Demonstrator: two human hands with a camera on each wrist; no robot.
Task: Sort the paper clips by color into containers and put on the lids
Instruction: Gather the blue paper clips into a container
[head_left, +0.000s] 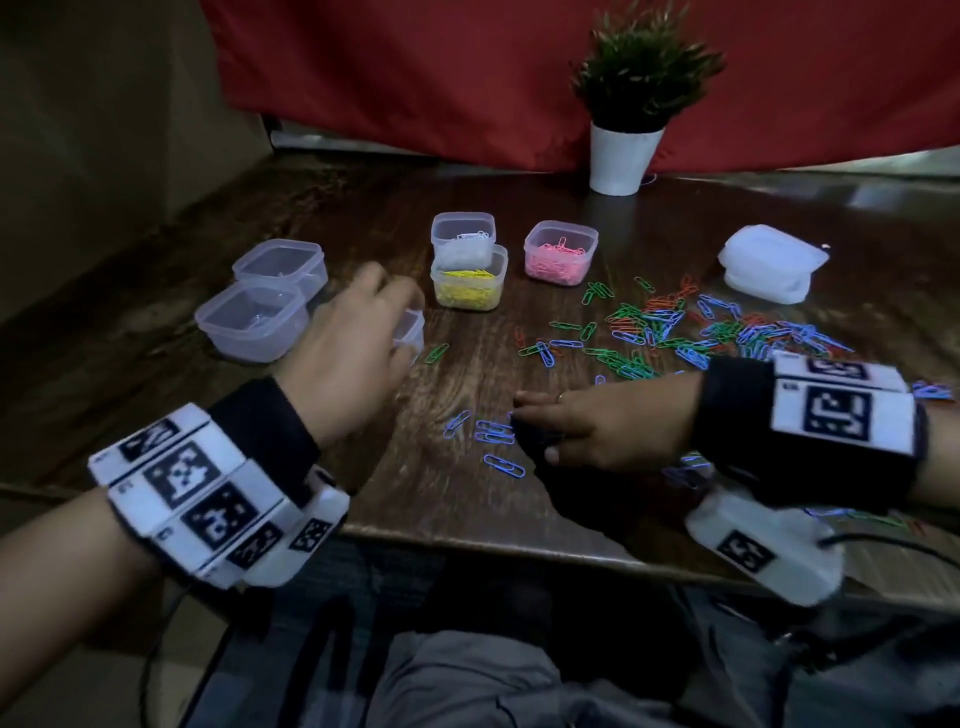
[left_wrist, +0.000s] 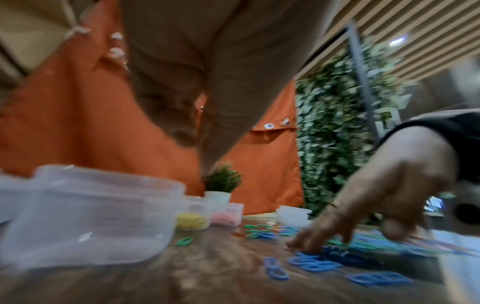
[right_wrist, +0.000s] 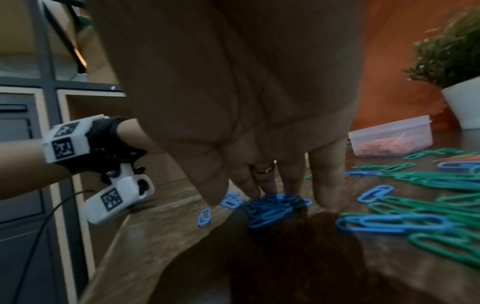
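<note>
My right hand (head_left: 535, 428) lies low on the wooden table (head_left: 441, 499), its straight fingers (right_wrist: 322, 185) pressing on a small bunch of blue paper clips (head_left: 493, 431) (right_wrist: 270, 209). A few more blue clips (left_wrist: 311, 263) lie loose beside them. My left hand (head_left: 395, 291) hovers, blurred, over a small empty clear container (head_left: 413, 332) (left_wrist: 91, 216). Its fingers (left_wrist: 182, 123) hang loosely and I see no grip on the container. Behind my right hand, a mixed pile of green, blue and orange clips (head_left: 675, 327) spreads over the table.
Containers of yellow clips (head_left: 470, 288), white clips (head_left: 464, 239) and pink clips (head_left: 560, 253) stand at mid-table. At the left are two empty containers (head_left: 252, 322). A stack of white lids (head_left: 771, 262) sits far right, a potted plant (head_left: 626, 156) behind. The table's front edge (head_left: 519, 543) is close.
</note>
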